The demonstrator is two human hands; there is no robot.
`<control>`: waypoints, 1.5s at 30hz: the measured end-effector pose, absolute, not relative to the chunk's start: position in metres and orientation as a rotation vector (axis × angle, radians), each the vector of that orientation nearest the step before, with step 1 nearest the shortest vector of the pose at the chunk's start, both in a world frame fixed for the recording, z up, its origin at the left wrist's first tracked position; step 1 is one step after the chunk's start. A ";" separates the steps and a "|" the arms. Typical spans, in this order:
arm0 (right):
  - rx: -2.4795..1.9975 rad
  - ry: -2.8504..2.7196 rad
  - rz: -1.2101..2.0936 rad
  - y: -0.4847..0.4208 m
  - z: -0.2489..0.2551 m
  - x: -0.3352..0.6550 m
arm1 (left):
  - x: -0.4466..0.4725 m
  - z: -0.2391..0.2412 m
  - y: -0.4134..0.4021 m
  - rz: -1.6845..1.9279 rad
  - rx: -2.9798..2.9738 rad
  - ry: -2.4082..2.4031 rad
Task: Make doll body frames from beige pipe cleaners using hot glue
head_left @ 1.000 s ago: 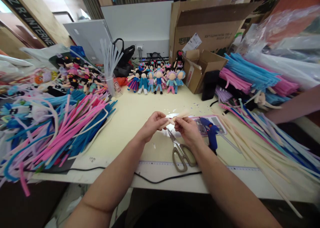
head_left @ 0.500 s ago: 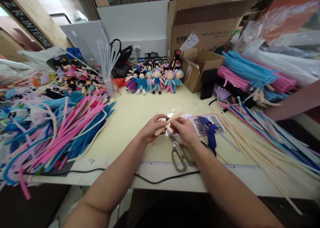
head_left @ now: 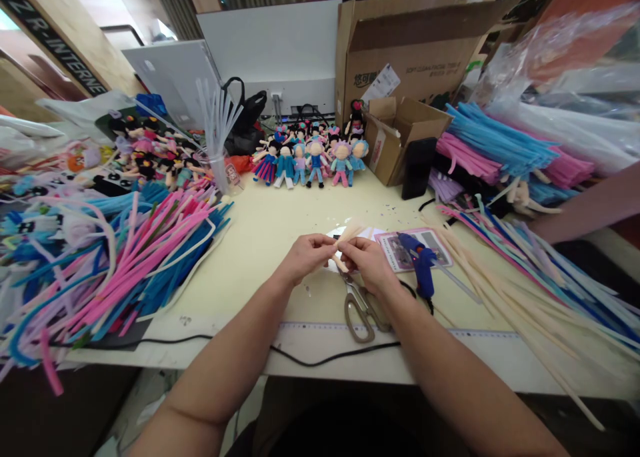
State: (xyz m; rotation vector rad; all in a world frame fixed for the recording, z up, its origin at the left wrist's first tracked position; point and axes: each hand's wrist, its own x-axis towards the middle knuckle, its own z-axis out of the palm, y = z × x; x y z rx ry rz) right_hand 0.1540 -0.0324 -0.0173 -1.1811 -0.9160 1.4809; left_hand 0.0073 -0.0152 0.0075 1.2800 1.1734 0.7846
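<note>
- left hand (head_left: 306, 258): fingers curled, thumb and forefinger pinching the cream pipe-cleaner piece (head_left: 349, 232). right hand (head_left: 369, 263) pinches it from the other side, fingertips touching.
- delta vs 0.5 s ago: the piece lay slanted across both hands with a long lower end showing. Now the hands are closer and only the upper end sticks out above the pinch. Reads as a bend or twist being worked at that point.
- piece is held clear of the table (head_left: 270, 223), just above the scissors (head_left: 361, 305).
- blue glue gun (head_left: 421, 265) just right of the right hand, lying on a printed card (head_left: 397, 251).
- further out: loose cream stems (head_left: 505, 293) on the right, pink/blue pile (head_left: 135, 257) on the left, row of dolls (head_left: 310, 160) at the back.
</note>
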 end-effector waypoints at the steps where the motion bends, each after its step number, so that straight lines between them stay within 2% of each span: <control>1: -1.179 -0.916 1.486 -0.033 -0.017 0.154 | 0.008 0.009 -0.015 0.791 1.293 1.190; 14: -1.176 -1.075 1.481 -0.037 -0.008 0.161 | 0.003 0.000 -0.006 0.886 1.152 1.085; 23: -1.464 -1.620 1.330 -0.092 0.009 0.202 | -0.003 0.004 -0.002 0.864 0.946 0.955; 28: -1.795 -1.733 0.827 -0.116 -0.006 0.264 | -0.002 0.003 -0.003 0.840 0.926 0.885; 31: -2.018 -1.598 0.465 -0.104 -0.011 0.284 | -0.001 0.001 -0.004 0.816 0.927 0.866; 34: -2.060 -1.553 0.340 -0.082 -0.010 0.283 | 0.000 0.001 -0.005 0.801 0.918 0.868; 39: -2.045 -1.511 0.469 -0.067 -0.007 0.270 | 0.000 -0.003 -0.003 0.791 0.881 0.847; 45: -1.661 -1.157 0.979 -0.071 0.011 0.272 | 0.000 -0.006 -0.002 0.766 0.810 0.798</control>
